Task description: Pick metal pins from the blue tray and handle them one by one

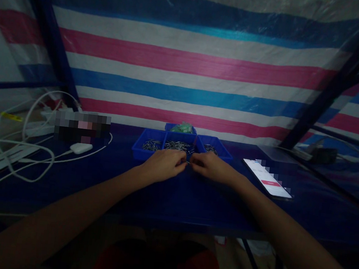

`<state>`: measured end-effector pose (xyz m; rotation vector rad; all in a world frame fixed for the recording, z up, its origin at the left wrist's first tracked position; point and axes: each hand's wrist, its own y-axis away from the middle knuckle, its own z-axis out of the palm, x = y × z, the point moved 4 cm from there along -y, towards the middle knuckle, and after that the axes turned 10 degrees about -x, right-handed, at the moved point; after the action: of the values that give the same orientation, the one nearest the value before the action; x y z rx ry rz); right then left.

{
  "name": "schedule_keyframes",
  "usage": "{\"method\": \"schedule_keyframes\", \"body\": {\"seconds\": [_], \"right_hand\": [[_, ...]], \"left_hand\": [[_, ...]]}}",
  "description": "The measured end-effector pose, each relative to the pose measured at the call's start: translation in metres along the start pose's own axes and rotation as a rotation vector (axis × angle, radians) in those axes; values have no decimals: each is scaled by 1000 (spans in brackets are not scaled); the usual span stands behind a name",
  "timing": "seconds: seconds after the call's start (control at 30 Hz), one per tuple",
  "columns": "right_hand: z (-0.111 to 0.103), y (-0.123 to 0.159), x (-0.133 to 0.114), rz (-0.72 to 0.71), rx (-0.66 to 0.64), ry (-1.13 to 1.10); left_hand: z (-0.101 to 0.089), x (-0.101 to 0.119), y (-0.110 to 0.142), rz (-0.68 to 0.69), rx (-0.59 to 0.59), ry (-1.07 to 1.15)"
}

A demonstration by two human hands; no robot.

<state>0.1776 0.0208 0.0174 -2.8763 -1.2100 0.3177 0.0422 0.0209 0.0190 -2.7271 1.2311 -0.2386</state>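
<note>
Before middle tray | our left hand, right hand pinch thin piece | metal pieces remain inside | done: unclear

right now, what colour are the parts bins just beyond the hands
The parts bins are blue, seen best in the head view.

Shiny metal pieces, smooth plastic bins, striped sheeting (plastic too, creased and faintly glossy).
</note>
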Motion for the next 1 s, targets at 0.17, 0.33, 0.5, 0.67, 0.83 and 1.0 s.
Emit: {"method": "schedule_keyframes", "body": {"seconds": [0.17,0.33,0.5,0.67,0.83,1.0], "right_hand": [[4,-1,-4,-43,-46,-45],[5,-2,-7,-78,-58,-93],[5,-2,-4,-37,-65,-73],[2,-1,2,2,-31,-26],[-1,-1,0,9,-20,-45],[1,-2,-5,-26,-22,-78]], "left_hand": [[-1,5,1,89,40,24],[0,6,1,111,43,14],[0,5,1,99,46,-1],[-1,0,0,23,15,-36],[6,-6,-1,-40,-75,-62],[13,-8,-2,-44,-123,-58]]}}
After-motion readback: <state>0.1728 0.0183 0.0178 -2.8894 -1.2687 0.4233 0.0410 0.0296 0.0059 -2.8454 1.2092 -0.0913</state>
